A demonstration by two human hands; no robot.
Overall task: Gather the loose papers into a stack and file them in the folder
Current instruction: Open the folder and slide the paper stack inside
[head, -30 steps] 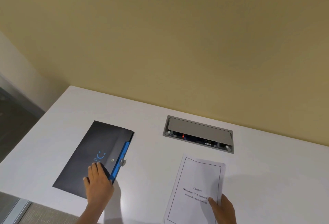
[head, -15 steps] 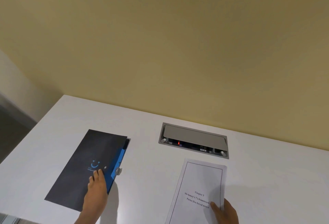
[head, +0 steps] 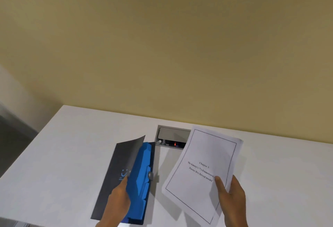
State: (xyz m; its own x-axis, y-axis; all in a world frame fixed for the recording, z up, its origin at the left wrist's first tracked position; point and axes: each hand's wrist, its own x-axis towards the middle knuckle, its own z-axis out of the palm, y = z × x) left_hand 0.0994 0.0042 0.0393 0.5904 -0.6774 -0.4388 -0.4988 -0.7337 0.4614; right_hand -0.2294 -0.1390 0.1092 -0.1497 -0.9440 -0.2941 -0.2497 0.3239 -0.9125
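A moment ago both of our hands were flat on the table; now our left hand [head: 119, 195] has peeled the folder's [head: 115, 170] dark cover up, fingers hooked under its edge, so the blue tabbed dividers [head: 143, 174] stand exposed just right of that hand. Our right hand [head: 231, 197] has lifted the stack of papers [head: 203, 165] clear of the white table [head: 63, 145], thumb on top near the printed title and fingers beneath, with the sheets tilted and their far corner hanging over the grey cable box [head: 171, 134] set in the table. We judge the gathering done and the filing about to start: the folder is open, the stack held as one. Between our two hands lies a narrow strip of bare table, enough to swing the papers leftward. The cover is only partly raised and curls over the dividers, so the stack's leading edge could catch on it or on the small clasp [head: 150, 174] at the folder's right edge. The table's near edge runs just under our wrists, so the folder has little room to slide toward us.
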